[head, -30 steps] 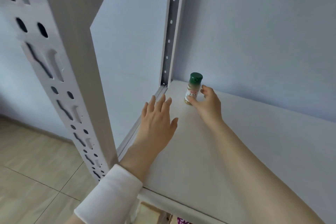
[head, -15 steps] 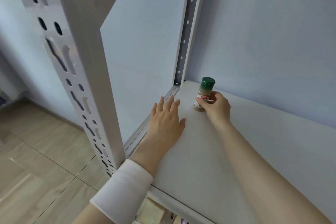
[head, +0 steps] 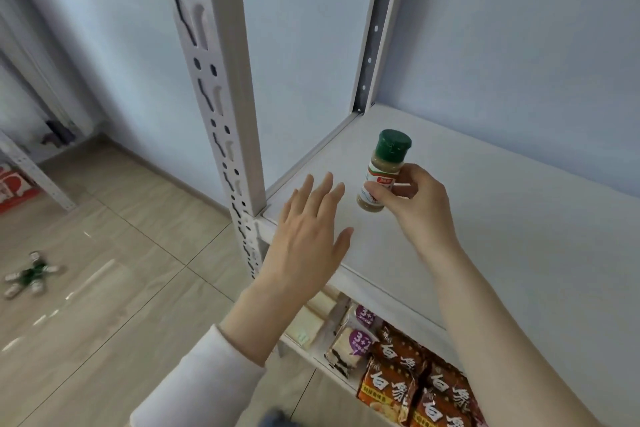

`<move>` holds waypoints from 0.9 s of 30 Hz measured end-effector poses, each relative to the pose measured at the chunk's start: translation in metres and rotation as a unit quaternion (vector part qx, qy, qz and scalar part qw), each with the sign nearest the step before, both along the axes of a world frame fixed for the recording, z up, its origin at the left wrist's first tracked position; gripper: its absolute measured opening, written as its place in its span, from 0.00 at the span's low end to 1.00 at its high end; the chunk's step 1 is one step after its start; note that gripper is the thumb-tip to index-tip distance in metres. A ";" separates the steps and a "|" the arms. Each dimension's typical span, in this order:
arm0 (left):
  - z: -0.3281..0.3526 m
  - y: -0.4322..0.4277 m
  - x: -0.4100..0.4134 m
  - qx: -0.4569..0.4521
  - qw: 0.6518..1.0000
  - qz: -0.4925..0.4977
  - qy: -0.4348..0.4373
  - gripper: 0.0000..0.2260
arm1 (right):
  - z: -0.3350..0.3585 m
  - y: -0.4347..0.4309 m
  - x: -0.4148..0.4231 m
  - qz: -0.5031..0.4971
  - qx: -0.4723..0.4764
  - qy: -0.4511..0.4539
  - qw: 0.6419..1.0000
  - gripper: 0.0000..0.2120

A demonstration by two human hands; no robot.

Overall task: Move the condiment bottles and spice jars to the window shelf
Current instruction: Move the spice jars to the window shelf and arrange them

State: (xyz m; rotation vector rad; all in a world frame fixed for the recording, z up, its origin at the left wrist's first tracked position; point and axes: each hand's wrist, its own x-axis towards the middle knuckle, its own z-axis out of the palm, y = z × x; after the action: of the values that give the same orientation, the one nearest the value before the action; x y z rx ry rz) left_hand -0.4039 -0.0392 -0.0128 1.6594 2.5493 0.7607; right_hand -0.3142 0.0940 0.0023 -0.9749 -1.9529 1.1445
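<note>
Since the earlier frame the spice jar (head: 381, 173) has been drawn from the back corner of the shelf (head: 519, 236) toward its front edge. Beneath it, orange noodle packets (head: 388, 392) and purple-labelled biscuit packs (head: 356, 347) are stacked. The left hand (head: 308, 236) is held flat, fingers spread, over the shelf's front left corner. The jar is pinched at its label by the right hand (head: 415, 204), just beside the left fingertips. Its long axis is near upright, with the green cap topmost and tipped slightly right.
</note>
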 end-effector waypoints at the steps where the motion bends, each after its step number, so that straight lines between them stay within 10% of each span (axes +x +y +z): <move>1: 0.000 -0.014 0.004 -0.003 1.000 -0.002 -0.003 0.26 | 0.000 -0.012 0.004 0.011 -0.004 0.003 1.000 0.13; 10: -0.015 -0.153 -0.017 -0.009 0.999 0.038 -0.004 0.26 | -0.019 -0.144 -0.007 0.107 -0.035 -0.027 0.993 0.13; 27: -0.062 -0.428 -0.207 -0.024 0.950 0.309 -0.049 0.25 | -0.068 -0.388 -0.302 0.334 -0.145 -0.033 0.931 0.11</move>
State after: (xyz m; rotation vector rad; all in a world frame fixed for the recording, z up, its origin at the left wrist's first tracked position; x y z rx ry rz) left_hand -0.6110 -0.4676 -0.0748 0.7616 2.9933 0.7557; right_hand -0.6163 -0.2941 -0.0655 -0.4783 -2.2906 1.8335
